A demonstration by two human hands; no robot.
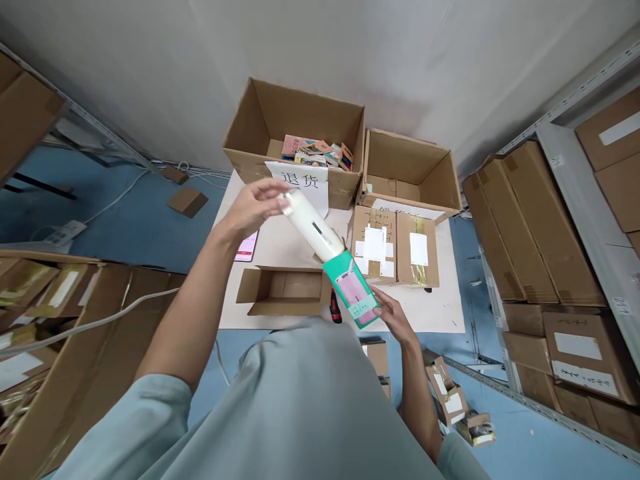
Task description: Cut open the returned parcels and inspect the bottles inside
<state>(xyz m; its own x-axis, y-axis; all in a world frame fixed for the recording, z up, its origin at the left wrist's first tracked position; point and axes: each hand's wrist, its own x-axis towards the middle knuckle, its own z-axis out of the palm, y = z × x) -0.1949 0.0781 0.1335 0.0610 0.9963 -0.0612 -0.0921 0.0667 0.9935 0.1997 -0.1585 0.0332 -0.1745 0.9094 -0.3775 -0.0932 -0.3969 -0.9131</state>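
My left hand (260, 205) grips the upper end of a white cylinder (315, 227), which has a short dark mark on its side. The cylinder's lower end sits inside a green box (352, 289) printed with a pink picture, and most of its length sticks out. My right hand (393, 312) is closed on the lower end of that box. Both are held tilted above the table (445, 310). Below, to the left, an opened brown carton (287, 308) lies on the table beside a red and black tool (335, 308).
At the back stand a large carton (240, 157) holding several small boxes (313, 152) and another open carton (407, 207). Two taped cartons (417, 243) stand on the right. A phone (247, 247) lies left. Shelves (573, 147) with cartons flank the right side; a cable (125, 307) crosses the left.
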